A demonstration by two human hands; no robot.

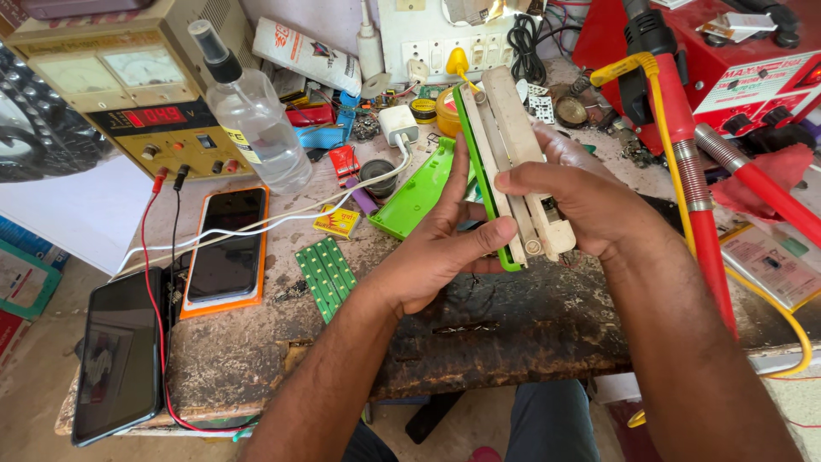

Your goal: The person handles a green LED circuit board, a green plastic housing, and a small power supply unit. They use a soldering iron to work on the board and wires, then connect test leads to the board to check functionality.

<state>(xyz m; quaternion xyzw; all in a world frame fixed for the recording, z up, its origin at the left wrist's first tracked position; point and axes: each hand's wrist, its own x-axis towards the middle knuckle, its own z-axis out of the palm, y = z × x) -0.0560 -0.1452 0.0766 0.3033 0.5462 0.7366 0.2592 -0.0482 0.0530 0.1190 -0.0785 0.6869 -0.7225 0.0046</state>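
Both my hands hold a long cream-and-green plastic casing (510, 162) upright above the worn workbench (479, 334). My left hand (436, 248) supports it from the left, thumb pressed on its lower green edge. My right hand (581, 201) wraps it from the right, fingers across the cream face. A separate green plastic cover (415, 192) lies on the bench just left of the casing. A green LED circuit strip (326, 275) lies flat nearer me.
A clear spray bottle (256, 115) and a beige power supply (128, 85) stand at the back left. Two phones (227, 248) (115, 355) lie at the left with red and black leads. A red-handled tool (684, 162) and red machine (744, 68) sit right.
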